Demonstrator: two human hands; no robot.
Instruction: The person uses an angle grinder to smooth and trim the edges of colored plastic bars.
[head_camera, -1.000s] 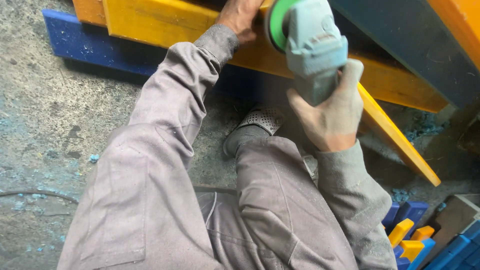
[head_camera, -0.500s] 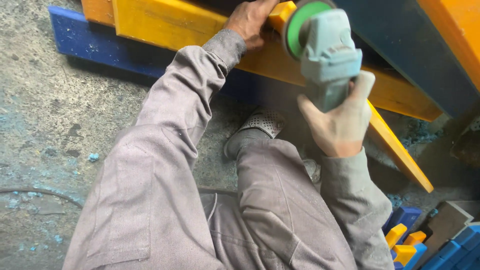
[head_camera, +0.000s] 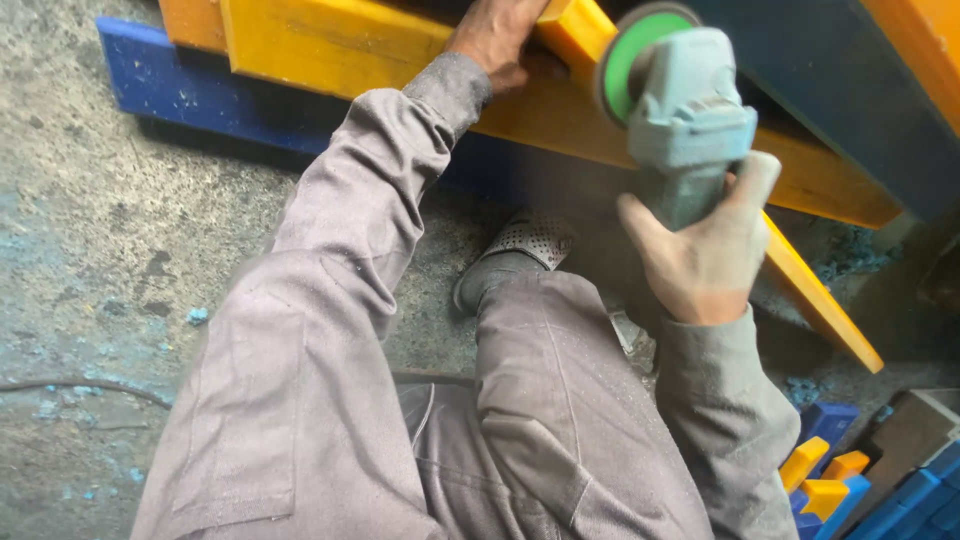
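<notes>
Head view: right hand clenched around body of grey angle grinder, green disc against slanted yellow bar. Left hand gripping same bar at upper end, over yellow beam. Grey perforated shoe on concrete floor below.

We see a pale grey-green angle grinder with a bright green disc. The slanted bar beside it and the beam are yellow, over a deep blue beam. Our coverall is plain dusty grey, the shoe grey with perforated dots. The concrete floor is mottled grey, flecked with blue. Small blue and orange blocks lie lower right.
</notes>
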